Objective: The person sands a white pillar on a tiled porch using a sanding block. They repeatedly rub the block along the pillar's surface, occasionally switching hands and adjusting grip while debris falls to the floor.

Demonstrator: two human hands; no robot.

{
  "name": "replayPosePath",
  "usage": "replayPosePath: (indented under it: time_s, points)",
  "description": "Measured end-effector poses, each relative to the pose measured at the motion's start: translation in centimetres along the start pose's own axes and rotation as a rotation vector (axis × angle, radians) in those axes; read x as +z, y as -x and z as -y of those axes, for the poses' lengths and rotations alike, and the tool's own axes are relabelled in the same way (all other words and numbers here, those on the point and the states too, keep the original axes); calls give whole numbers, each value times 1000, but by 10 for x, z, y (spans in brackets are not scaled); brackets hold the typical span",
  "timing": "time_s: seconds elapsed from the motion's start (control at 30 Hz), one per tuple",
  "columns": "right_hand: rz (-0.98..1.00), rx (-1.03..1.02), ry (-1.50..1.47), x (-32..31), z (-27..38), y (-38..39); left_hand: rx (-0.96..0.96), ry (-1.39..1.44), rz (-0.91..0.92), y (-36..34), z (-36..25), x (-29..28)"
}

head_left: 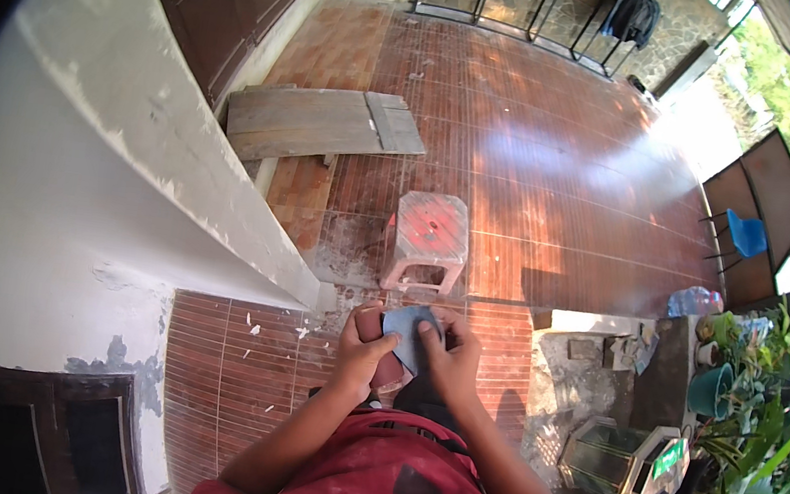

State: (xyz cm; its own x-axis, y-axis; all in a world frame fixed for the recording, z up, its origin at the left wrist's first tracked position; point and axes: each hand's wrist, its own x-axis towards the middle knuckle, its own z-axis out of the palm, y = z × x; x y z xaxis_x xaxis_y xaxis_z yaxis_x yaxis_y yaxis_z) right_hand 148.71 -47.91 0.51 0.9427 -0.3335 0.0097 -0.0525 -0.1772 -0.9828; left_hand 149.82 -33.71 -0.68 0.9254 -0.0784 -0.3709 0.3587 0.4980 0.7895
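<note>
Between our two hands, held in front of our chest, sits a small blue-grey sheet (403, 334), which looks like sandpaper, lying over a reddish-brown block (374, 340). Our left hand (362, 349) is closed around the block from the left side, thumb up against the sheet. Our right hand (446, 353) pinches the sheet's right edge, fingers curled over it. We judge the sheet to be light, thin and bendable, rough on one face, so it should grip well but crease or tear if pulled hard; taking it by the edges and wrapping it snugly round the block seems the safest hold. The block looks stiff and easy to clasp in one palm, though how heavy it is we cannot tell. Just beyond our hands a pink plastic stool (429, 237) stands on the red tiled floor (567, 170), and farther off to the left a grey wooden board (322, 123) lies by the wall.
</note>
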Motion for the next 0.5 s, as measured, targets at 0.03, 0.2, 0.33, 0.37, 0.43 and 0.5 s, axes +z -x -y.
replayPosePath:
  time_s: [0.03, 0.2, 0.33, 0.37, 0.43, 0.5]
  points:
    - [49, 28, -176, 3, -2, -25, -14, 31, -4, -17, -10, 3]
    - [261, 412, -567, 28, -9, -142, 50, 141, -55, -93, -47, 18]
    - [482, 199, -287, 53, -13, -224, 96, 154, -339, -151, -59, 30]
    - [540, 80, -155, 56, -10, -240, 118, 156, -439, -163, -61, 38]
    - [591, -324, 28, 74, -10, -268, 158, 127, -561, -180, -66, 43]
    - [696, -660, 136, 88, -12, -299, 176, 129, -672, -196, -68, 49]
